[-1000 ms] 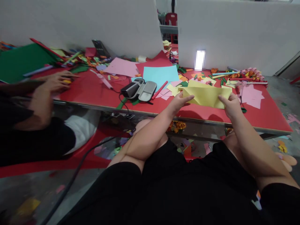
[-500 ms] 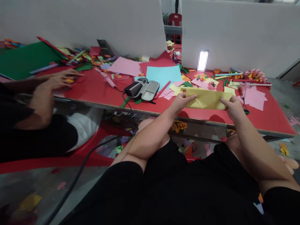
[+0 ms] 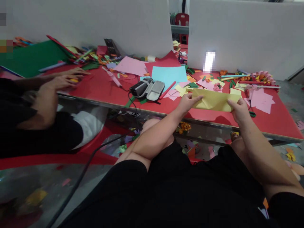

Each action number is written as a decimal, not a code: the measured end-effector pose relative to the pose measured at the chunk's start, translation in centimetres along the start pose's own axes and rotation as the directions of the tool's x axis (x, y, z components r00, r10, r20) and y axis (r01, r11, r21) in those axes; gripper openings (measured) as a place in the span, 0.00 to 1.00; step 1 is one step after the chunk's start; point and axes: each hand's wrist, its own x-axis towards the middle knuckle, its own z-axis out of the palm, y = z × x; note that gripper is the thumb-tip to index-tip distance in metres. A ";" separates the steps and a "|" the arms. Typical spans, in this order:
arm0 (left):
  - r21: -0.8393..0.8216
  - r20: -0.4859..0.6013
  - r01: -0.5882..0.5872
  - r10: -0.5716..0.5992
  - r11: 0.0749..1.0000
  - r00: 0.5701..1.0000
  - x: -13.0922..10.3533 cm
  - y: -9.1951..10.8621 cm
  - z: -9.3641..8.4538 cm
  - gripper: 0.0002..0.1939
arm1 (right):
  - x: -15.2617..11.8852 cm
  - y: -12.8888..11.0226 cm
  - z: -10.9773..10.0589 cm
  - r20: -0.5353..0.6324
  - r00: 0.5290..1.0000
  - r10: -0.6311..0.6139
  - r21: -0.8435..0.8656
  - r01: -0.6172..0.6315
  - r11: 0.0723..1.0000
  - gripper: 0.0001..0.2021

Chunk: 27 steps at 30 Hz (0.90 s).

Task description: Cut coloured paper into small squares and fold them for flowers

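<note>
A folded strip of yellow paper (image 3: 215, 100) is stretched between my two hands, just above the front part of the red table (image 3: 166, 106). My left hand (image 3: 190, 100) pinches its left end, the thumb lying on the near face. At the right end, my right hand (image 3: 237, 106) grips the strip between thumb and fingers. The paper shows creases near the left thumb. Behind it lie yellow and pink paper scraps and a small pink paper flower (image 3: 217, 87).
An open grey case (image 3: 155, 91), a red stick (image 3: 168, 90) and a light blue sheet (image 3: 169, 74) lie left of my hands. Pink squares (image 3: 262, 100) are on the right. Another person's hands (image 3: 64, 80) work at the far left. A black cable (image 3: 87, 167) crosses the lower left.
The whole view has shifted slightly, so the table and its contents appear a little further right. My hands keep the same hold on the yellow paper.
</note>
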 end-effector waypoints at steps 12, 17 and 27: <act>0.086 -0.027 -0.020 0.022 0.996 0.999 -0.1 0.0 0.1 0.27 | 0.2 -0.3 -0.4 -0.050 0.999 -0.022 -0.029 0.020 0.999 0.22; 0.103 -0.029 -0.051 0.054 0.993 0.998 0.1 -0.4 0.0 0.31 | 0.8 0.1 -1.0 -0.020 1.000 -0.003 -0.038 0.002 0.999 0.20; 0.098 -0.022 -0.041 0.043 0.994 0.999 0.2 -0.4 -0.6 0.31 | 0.5 -0.3 -0.8 0.014 1.000 0.021 -0.012 -0.021 1.000 0.18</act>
